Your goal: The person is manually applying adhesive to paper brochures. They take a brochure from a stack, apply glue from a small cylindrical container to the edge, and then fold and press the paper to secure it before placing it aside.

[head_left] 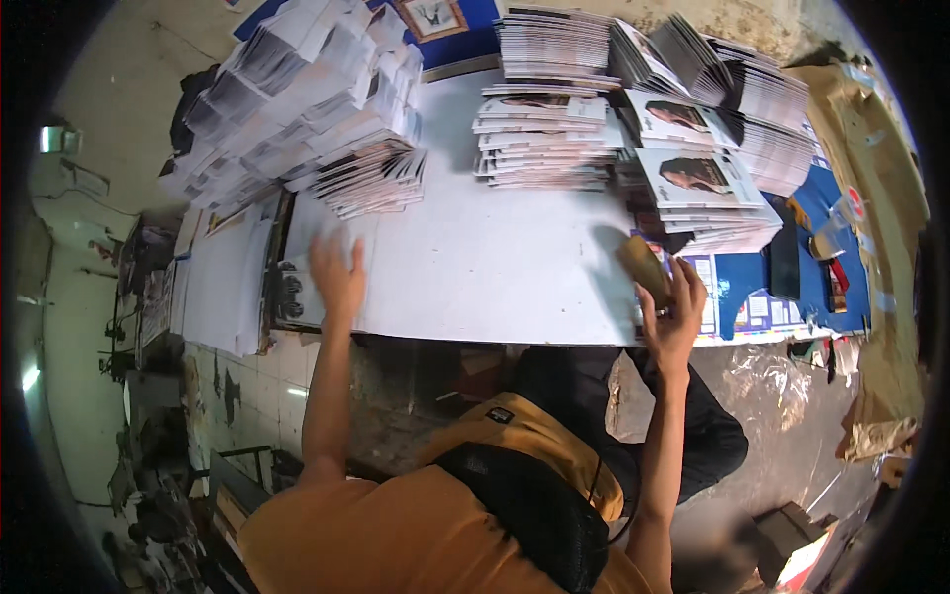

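My left hand (338, 277) is over the left part of the white tabletop (475, 267), its fingers stretched out and blurred by motion. Next to it lies a printed sheet (294, 292) with dark figures. A fanned pile of folded printed pages (371, 178) sits just beyond that hand. At the right, my right hand (677, 307) is closed round a brown wooden-looking block (644, 265), held tilted near the table's front edge. Behind the block rises a stack of booklets (708, 188) with a picture on the cover.
Tall white paper stacks (297, 99) fill the far left. More booklet stacks (544, 139) line the back. A plastic cup (836, 233) and a black flat object (784, 252) rest on the blue surface (831, 287) at right. Brown paper (861, 168) hangs beyond.
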Tool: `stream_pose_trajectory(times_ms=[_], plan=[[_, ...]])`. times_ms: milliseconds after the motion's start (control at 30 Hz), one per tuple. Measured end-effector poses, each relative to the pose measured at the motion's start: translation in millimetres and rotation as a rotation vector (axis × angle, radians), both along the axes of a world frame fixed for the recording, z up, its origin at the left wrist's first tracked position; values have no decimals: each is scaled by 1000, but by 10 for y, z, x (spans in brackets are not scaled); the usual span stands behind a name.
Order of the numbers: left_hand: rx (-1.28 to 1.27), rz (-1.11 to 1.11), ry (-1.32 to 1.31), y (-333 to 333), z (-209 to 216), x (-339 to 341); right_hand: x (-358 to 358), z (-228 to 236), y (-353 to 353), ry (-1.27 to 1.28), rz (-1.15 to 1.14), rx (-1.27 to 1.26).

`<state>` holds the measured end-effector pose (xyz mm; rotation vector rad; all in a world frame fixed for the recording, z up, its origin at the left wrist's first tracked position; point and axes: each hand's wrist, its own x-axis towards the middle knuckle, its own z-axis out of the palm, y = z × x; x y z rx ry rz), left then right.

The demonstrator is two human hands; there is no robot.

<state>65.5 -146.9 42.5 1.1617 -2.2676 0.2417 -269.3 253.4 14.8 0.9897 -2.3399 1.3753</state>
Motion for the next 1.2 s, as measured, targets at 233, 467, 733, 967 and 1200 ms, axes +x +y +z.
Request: stream_pose_trajectory(times_ms=[233, 467, 733, 967, 1200], plan=[[220, 300, -141, 85, -628, 910, 37, 14, 11, 7, 32, -50], [552, -624, -135, 1869, -59, -1002, 618, 458, -73, -260, 287, 58], [739, -1118, 353, 2192, 187, -1286, 782, 593, -197, -1164, 401, -272], [1852, -1187, 949, 2002, 201, -1313, 804, 692, -319, -1329, 730, -337], [2028, -1122, 1172, 1987, 134, -1547, 939, 577, -482, -202, 253, -51]])
